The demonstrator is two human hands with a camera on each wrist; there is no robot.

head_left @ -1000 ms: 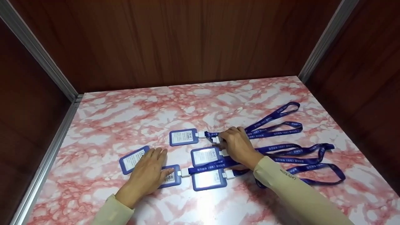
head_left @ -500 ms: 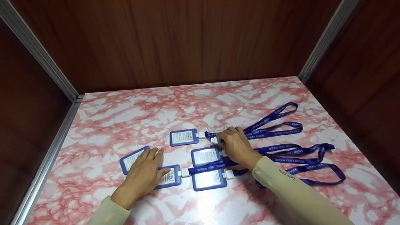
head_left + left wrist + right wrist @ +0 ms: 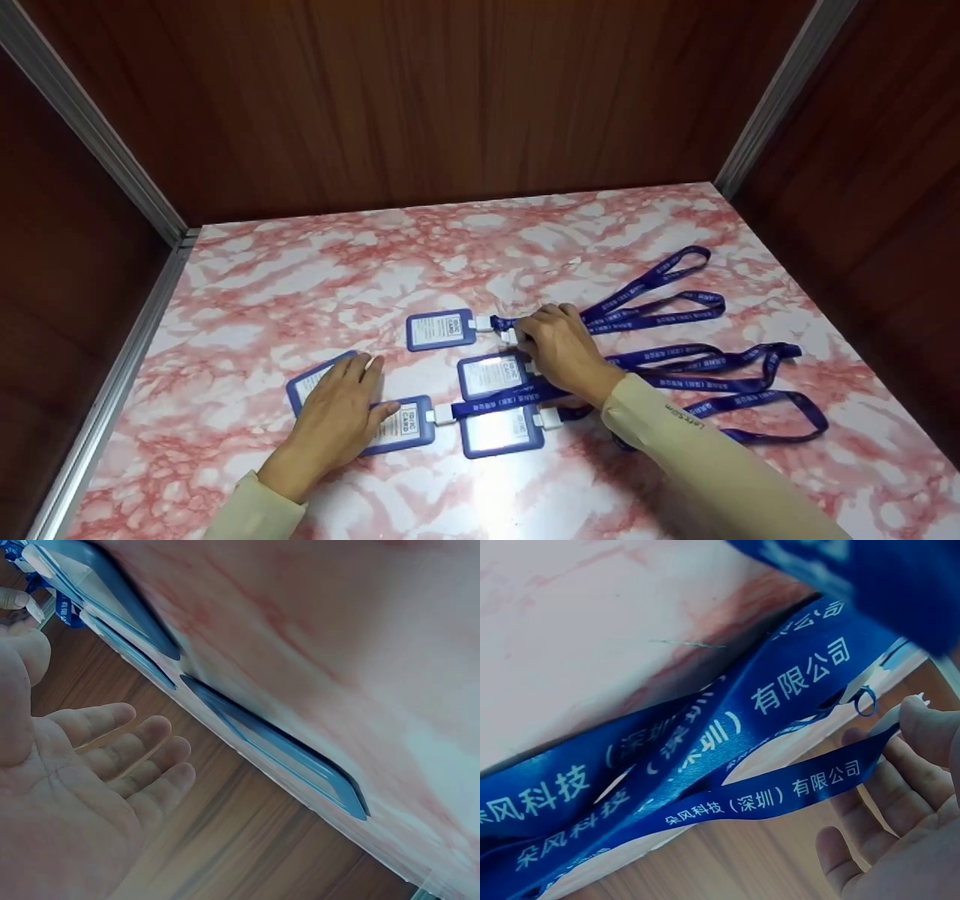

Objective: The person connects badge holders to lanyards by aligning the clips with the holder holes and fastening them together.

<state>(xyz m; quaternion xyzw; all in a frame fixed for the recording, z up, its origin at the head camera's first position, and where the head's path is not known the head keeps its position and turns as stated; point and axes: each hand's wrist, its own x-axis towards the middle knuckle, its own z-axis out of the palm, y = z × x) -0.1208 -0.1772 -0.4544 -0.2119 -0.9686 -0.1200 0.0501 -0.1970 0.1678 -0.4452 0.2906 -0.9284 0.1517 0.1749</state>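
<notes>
My left hand (image 3: pixel 334 409) hovers, fingers relaxed, over two blue-framed ID badges: a tilted badge (image 3: pixel 306 384) and a flatter badge (image 3: pixel 412 422) beside its thumb. The left wrist view shows the bare palm (image 3: pixel 75 802) holding nothing. My right hand (image 3: pixel 562 351) pinches a blue lanyard (image 3: pixel 780 795) at its white clip end (image 3: pixel 509 337). That clip is just right of the upper badge (image 3: pixel 439 330) and its own white clip (image 3: pixel 483 323). Below the right hand are a middle badge (image 3: pixel 480 379) and a lower badge (image 3: pixel 502 435).
Blue lanyard loops (image 3: pixel 694 300) spread to the right, some crossing each other. One lanyard strap (image 3: pixel 495 402) runs across the middle and lower badges. Brown wood-grain panels (image 3: pixel 450 97) enclose the pink marbled table (image 3: pixel 337 270) at the back and both sides.
My right hand has shifted slightly left with the lanyard's clip, and the topmost lanyard loop has slid left too. My left hand has drawn back down-left, uncovering more of the badge beside its thumb.
</notes>
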